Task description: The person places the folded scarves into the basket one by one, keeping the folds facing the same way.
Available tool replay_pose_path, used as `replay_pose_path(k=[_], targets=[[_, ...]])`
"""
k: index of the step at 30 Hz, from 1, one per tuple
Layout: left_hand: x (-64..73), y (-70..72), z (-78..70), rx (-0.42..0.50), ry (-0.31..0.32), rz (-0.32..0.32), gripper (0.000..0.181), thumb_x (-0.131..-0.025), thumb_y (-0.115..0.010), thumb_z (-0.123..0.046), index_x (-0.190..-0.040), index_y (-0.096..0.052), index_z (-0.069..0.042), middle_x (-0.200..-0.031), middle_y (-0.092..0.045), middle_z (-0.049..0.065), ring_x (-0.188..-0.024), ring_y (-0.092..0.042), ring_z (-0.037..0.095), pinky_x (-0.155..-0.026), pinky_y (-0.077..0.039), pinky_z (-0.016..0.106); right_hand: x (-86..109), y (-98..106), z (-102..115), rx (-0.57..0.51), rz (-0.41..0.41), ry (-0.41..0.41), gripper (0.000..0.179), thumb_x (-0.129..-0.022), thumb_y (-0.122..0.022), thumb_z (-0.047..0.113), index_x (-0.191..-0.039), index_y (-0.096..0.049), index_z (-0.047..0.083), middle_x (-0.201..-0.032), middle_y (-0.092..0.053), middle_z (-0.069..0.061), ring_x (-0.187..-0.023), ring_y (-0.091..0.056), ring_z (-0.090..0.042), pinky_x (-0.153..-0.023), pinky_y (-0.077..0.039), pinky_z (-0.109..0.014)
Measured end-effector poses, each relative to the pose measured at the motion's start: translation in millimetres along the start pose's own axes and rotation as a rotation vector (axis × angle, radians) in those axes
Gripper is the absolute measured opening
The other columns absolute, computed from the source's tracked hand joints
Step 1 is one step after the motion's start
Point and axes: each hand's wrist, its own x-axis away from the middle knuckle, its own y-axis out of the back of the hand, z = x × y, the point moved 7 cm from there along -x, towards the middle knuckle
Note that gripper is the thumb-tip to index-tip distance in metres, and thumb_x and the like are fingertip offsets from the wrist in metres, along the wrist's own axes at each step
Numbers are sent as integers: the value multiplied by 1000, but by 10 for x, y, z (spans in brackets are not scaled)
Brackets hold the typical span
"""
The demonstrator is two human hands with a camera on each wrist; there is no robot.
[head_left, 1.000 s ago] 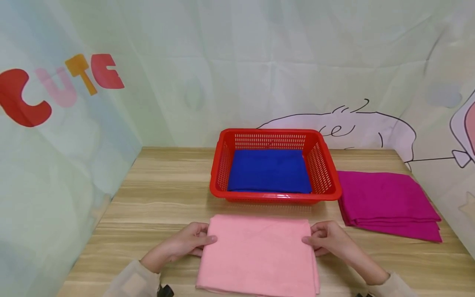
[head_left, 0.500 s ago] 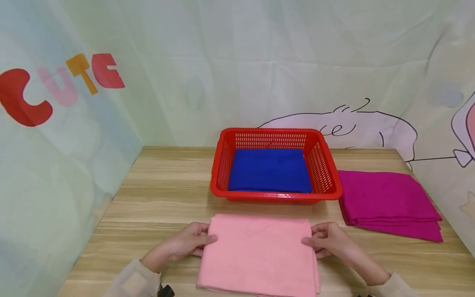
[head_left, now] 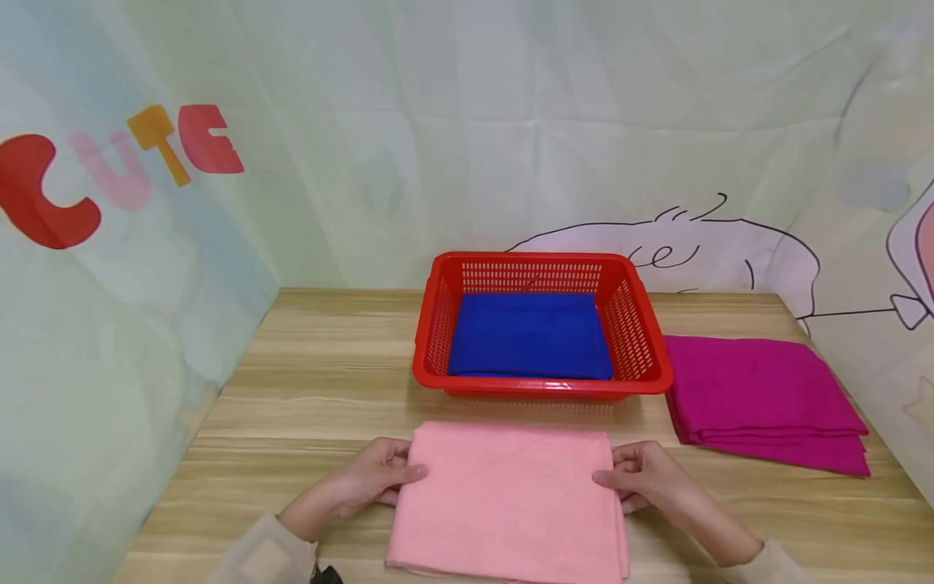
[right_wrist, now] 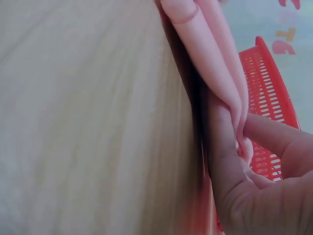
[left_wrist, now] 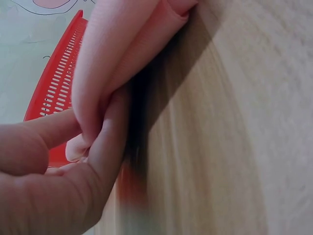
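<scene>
A folded pink cloth [head_left: 507,503] lies flat at the front of the wooden table, its near edge at the bottom of the head view. My left hand [head_left: 372,473] pinches its left side, thumb on top and fingers underneath. On the opposite side, my right hand [head_left: 645,480] pinches the cloth the same way. Both wrist views show the folded layers of the pink cloth [left_wrist: 115,44] between thumb and fingers, low over the tabletop. The fingertips under the fabric are partly hidden.
Behind the pink cloth stands a red plastic basket [head_left: 543,386] holding a folded blue cloth [head_left: 529,334]. A folded magenta cloth [head_left: 759,389] lies to the right, against the basket's side. A printed curtain [head_left: 467,146] hangs along the table's back and sides.
My right hand has shifted very slightly at the cloth's right edge. The pink cloth, the left hand and the basket stay where they were.
</scene>
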Motion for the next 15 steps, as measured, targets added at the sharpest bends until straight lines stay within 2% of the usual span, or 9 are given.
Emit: replay_pose_path(k=[8, 15], targets=[[3, -1, -3, 8, -6, -29, 46, -99, -57, -1, -132, -39, 25, -100, -71, 24, -85, -72, 25, -77, -60, 42, 7, -1, -11, -60, 13, -1, 13, -90, -72, 5, -95, -65, -4, -73, -70, -4, -66, -67, -9, -56, -58, -26], [3, 4, -16, 16, -14, -24, 44, -100, -57, -2, -132, -40, 24, -101, -70, 25, -87, -72, 25, -77, -60, 43, 17, -1, 1, -96, 27, 17, 10, -91, -71, 3, -96, -67, -5, -73, -70, -3, -66, -67, -9, -57, -58, -24]])
